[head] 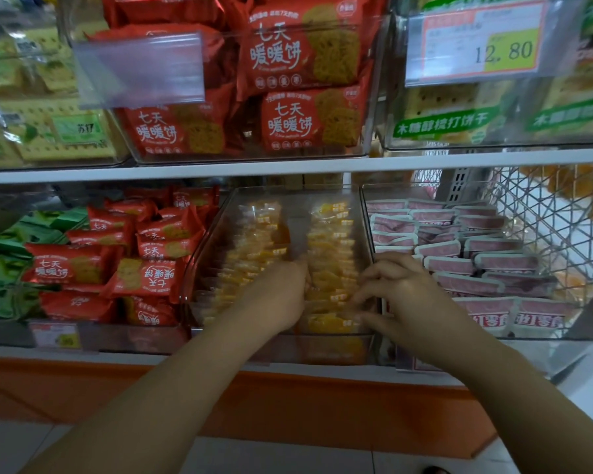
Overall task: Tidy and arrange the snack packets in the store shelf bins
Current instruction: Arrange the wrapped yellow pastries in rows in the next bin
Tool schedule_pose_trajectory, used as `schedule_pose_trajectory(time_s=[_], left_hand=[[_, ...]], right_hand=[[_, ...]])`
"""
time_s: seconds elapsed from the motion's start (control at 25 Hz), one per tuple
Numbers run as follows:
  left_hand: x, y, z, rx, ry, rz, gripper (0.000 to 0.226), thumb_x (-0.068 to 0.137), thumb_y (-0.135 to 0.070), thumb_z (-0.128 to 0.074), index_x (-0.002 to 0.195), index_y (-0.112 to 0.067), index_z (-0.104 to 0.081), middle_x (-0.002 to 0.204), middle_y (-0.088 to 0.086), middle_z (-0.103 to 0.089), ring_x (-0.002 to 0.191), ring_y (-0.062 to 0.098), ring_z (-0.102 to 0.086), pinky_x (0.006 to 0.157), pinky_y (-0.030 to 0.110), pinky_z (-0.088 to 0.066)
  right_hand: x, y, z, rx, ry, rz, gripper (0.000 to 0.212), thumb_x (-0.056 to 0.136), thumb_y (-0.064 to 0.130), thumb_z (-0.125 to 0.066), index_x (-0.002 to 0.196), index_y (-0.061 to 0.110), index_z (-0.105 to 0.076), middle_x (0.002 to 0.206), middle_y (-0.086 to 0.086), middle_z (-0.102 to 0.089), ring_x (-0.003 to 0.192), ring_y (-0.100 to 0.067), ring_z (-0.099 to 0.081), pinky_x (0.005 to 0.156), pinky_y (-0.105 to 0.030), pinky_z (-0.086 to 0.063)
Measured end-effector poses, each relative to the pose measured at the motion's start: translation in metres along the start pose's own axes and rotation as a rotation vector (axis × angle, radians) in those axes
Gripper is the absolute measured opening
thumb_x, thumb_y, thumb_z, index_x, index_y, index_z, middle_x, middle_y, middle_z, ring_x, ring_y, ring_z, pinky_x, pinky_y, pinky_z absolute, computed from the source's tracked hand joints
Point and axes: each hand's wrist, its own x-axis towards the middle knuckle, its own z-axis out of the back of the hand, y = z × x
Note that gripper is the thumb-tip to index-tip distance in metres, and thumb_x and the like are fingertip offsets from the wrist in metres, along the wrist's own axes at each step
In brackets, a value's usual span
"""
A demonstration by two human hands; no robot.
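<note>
Yellow snack packets (329,241) in a clear plastic bin (206,258) are touched by the spread grip of the right hand (404,295); that of the left hand (278,295) cannot be told.

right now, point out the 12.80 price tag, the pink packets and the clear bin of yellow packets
12.80 price tag (473,46): head view, its middle
pink packets (507,262): head view, one packet's top
clear bin of yellow packets (204,268): head view, its left wall
</note>
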Motion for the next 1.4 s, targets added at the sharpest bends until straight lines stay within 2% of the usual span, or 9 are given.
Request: schedule_pose_trajectory(time_s=[0.12, 0.4, 0.52, 0.68, 0.8, 0.96, 1.12, 1.24, 1.4], left_hand=[[0.004, -0.006, -0.005, -0.018, 0.049, 0.026, 0.029, 0.096, -0.008, -0.043, 0.124, -0.005, -0.047, 0.115, 0.013, -0.061, 0.105, 0.026, -0.057, 0.078, 0.03, -0.042], [-0.011, -0.004, -0.014, 0.041, 0.077, -0.056, 0.043, 0.091, 0.001, -0.038, 0.133, -0.009, -0.036, 0.099, 0.014, -0.061, 0.086, 0.03, -0.061, 0.066, 0.041, -0.049], [-0.027, -0.001, -0.001, 0.149, -0.115, -0.126, 0.035, 0.096, -0.012, -0.041, 0.13, -0.021, -0.041, 0.099, 0.005, -0.063, 0.085, 0.026, -0.062, 0.06, 0.037, -0.045], [-0.045, 0.052, 0.026, 0.013, -0.494, -0.153, 0.023, 0.09, -0.017, -0.056, 0.108, -0.028, -0.065, 0.1, -0.003, -0.07, 0.086, 0.021, -0.067, 0.078, 0.037, -0.051], [-0.042, 0.097, 0.022, -0.003, -0.605, -0.025, 0.021, 0.087, -0.012, -0.056, 0.099, -0.023, -0.07, 0.098, -0.001, -0.07, 0.096, 0.026, -0.064, 0.089, 0.051, -0.046], [-0.031, 0.119, 0.01, 0.028, -0.477, -0.096, 0.035, 0.088, -0.037, -0.039, 0.109, -0.031, -0.066, 0.113, -0.008, -0.067, 0.122, 0.03, -0.052, 0.099, 0.067, -0.027], [-0.021, 0.13, 0.005, 0.024, -0.393, -0.1, 0.057, 0.086, -0.051, -0.014, 0.128, -0.041, -0.052, 0.126, -0.017, -0.057, 0.137, 0.02, -0.031, 0.109, 0.06, -0.004], [-0.017, 0.132, 0.001, 0.007, -0.437, -0.098, 0.061, 0.084, -0.052, -0.013, 0.128, -0.038, -0.053, 0.125, -0.014, -0.057, 0.137, 0.019, -0.031, 0.11, 0.059, 0.001], [-0.015, 0.133, -0.002, -0.014, -0.445, -0.097, 0.056, 0.083, -0.049, -0.019, 0.118, -0.034, -0.061, 0.116, -0.012, -0.061, 0.133, 0.02, -0.038, 0.109, 0.061, -0.002]], right_hand=[[0.003, 0.001, -0.002, 0.017, 0.001, -0.021, 0.01, 0.076, 0.031, -0.074, 0.084, 0.025, -0.073, 0.105, 0.01, -0.055, 0.113, -0.004, -0.028, 0.09, -0.017, -0.021], [0.006, 0.009, 0.006, -0.033, 0.076, -0.041, 0.01, 0.076, 0.033, -0.074, 0.084, 0.028, -0.072, 0.106, 0.013, -0.052, 0.114, -0.007, -0.029, 0.09, -0.018, -0.026], [0.006, 0.013, 0.013, -0.033, 0.122, -0.06, 0.023, 0.074, 0.042, -0.073, 0.093, 0.029, -0.069, 0.108, 0.012, -0.055, 0.112, -0.01, -0.036, 0.096, -0.028, -0.034], [0.035, 0.03, 0.021, -0.029, 0.041, -0.008, 0.021, 0.082, 0.036, -0.066, 0.1, 0.026, -0.069, 0.096, 0.013, -0.059, 0.1, -0.016, -0.051, 0.09, -0.037, -0.043], [0.087, 0.048, 0.005, -0.078, 0.016, 0.02, 0.021, 0.088, 0.027, -0.059, 0.107, 0.027, -0.068, 0.108, 0.008, -0.067, 0.107, -0.016, -0.056, 0.094, -0.034, -0.044], [0.144, 0.054, -0.025, -0.261, 0.171, 0.006, 0.019, 0.085, 0.025, -0.059, 0.099, 0.03, -0.07, 0.107, 0.005, -0.07, 0.107, -0.019, -0.06, 0.098, -0.032, -0.041], [0.166, 0.058, -0.034, -0.363, 0.307, -0.016, 0.008, 0.081, 0.026, -0.065, 0.088, 0.027, -0.07, 0.095, 0.007, -0.07, 0.097, -0.014, -0.062, 0.092, -0.028, -0.037], [0.175, 0.063, -0.041, -0.379, 0.366, 0.035, 0.008, 0.084, 0.027, -0.063, 0.088, 0.025, -0.07, 0.094, 0.007, -0.069, 0.094, -0.013, -0.061, 0.077, -0.023, -0.04], [0.172, 0.061, -0.049, -0.312, 0.365, 0.069, 0.01, 0.088, 0.023, -0.056, 0.089, 0.024, -0.066, 0.089, 0.007, -0.066, 0.089, -0.012, -0.059, 0.076, -0.026, -0.042]])
